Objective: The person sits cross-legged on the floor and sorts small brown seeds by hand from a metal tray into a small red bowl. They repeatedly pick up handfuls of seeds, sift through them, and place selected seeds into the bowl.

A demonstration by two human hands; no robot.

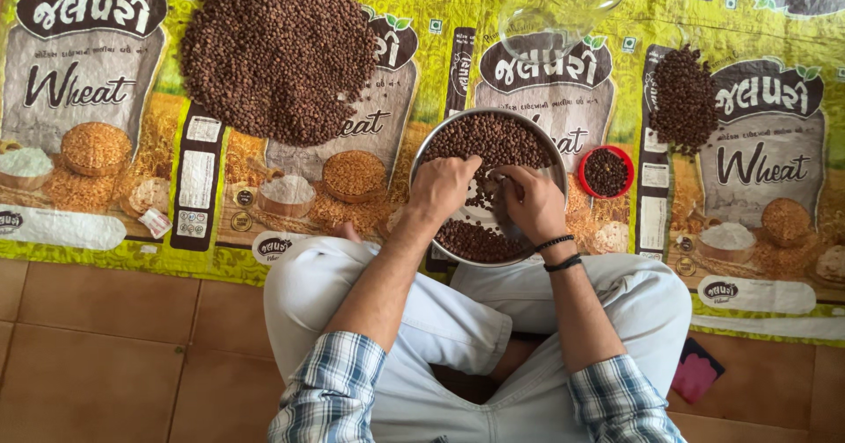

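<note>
A person sits cross-legged on a tiled floor (106,355), in pale trousers and checked sleeves, with a pink cloth (697,374) on the tiles at the near right. Just past the knees a round steel plate (422,157) rests on the near edge of a yellow printed sack mat (308,258). Brown beans (493,139) cover the far part of the plate and more lie at its near rim, with bare metal between.

Both hands are inside the plate. The left hand (443,188) lies palm down, fingers curled loosely onto the beans. The right hand (531,201), black bands at its wrist, has its fingers bent and pinched over the bare patch; whether it grips any beans I cannot tell.

Just right of the plate sits a small red bowl (606,172) of beans. Farther off lie a big bean heap (277,51) at the left, a small bean heap (682,98) at the right, and a clear glass jar (563,3) at the far edge.
</note>
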